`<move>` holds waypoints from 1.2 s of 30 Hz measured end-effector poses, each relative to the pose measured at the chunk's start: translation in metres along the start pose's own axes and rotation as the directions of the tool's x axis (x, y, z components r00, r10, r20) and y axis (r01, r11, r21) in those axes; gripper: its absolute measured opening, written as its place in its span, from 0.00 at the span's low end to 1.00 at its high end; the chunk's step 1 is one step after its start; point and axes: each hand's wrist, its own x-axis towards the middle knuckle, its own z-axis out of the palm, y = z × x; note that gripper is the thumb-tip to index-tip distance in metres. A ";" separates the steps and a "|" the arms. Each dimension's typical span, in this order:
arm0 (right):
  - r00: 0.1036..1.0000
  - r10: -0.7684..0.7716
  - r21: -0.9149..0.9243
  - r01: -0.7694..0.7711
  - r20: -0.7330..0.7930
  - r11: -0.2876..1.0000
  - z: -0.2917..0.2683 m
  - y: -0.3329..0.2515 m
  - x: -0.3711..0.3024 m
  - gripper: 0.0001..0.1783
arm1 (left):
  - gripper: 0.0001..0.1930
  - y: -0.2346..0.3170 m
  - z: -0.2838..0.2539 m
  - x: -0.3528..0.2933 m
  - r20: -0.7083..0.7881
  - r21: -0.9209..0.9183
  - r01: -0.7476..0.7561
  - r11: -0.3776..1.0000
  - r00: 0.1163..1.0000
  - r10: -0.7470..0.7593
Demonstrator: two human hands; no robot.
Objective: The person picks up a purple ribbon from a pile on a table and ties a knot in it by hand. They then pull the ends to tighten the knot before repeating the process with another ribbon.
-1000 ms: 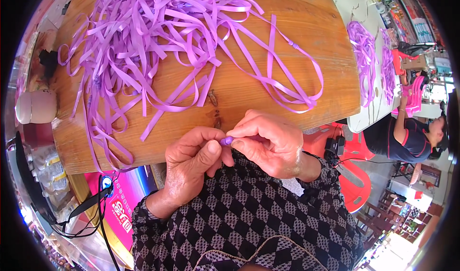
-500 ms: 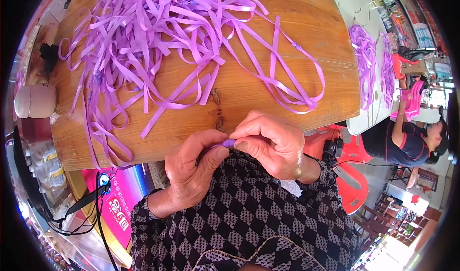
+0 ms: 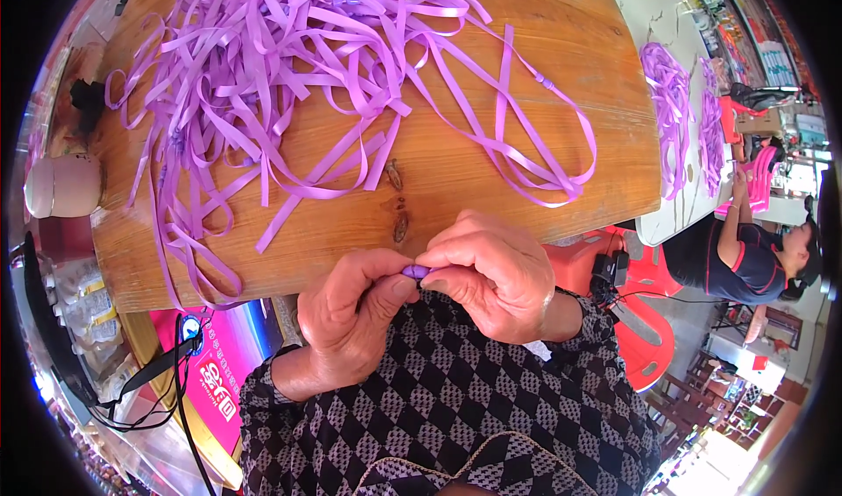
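Note:
Between my two hands, just off the near edge of the wooden table, is a small purple piece (image 3: 416,271), much like the plastic clasps on the ribbons. My left hand (image 3: 353,316) pinches one end of it between thumb and forefinger. The other end is pinched by my right hand (image 3: 493,275). Most of the piece is hidden by the fingertips. Beyond my hands, a tangled heap of purple ribbon lanyards (image 3: 289,75) covers the far left of the table. One loop (image 3: 561,158) spreads out to the right, with a small purple clasp on it.
The wooden table (image 3: 526,84) ends just beyond my hands. Right of it stands a white marbled table (image 3: 649,228) with more purple lanyards (image 3: 671,119). Red plastic stools (image 3: 636,338) are below. A person (image 3: 737,250) sits at far right. Black cables (image 3: 180,391) hang at the left.
Both hands have shifted slightly down and left with the purple piece, and the fingertips have re-gripped it. The ribbon heap is almost unchanged.

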 end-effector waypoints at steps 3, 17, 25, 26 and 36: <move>1.000 -0.014 0.027 0.014 -0.015 1.000 0.002 0.000 -0.004 0.10 | 0.07 0.002 -0.001 0.003 0.021 0.200 -0.173 0.965 0.985 0.172; 0.999 -0.052 0.034 0.052 -0.007 0.998 0.006 0.001 -0.011 0.08 | 0.11 -0.011 -0.001 0.003 0.156 0.391 -0.481 0.784 0.875 0.459; 0.992 0.020 0.119 -0.005 -0.124 0.993 0.013 0.004 -0.011 0.06 | 0.12 -0.011 -0.001 0.007 0.122 0.360 -0.397 0.844 0.917 0.379; 0.992 0.016 0.118 -0.001 -0.124 0.993 0.013 0.003 -0.011 0.06 | 0.12 -0.008 -0.001 0.008 0.121 0.360 -0.400 0.843 0.916 0.383; 0.984 -0.109 0.039 0.115 -0.143 0.993 0.013 -0.001 -0.013 0.09 | 0.14 -0.002 -0.007 0.006 0.094 0.187 -0.295 0.937 0.955 0.282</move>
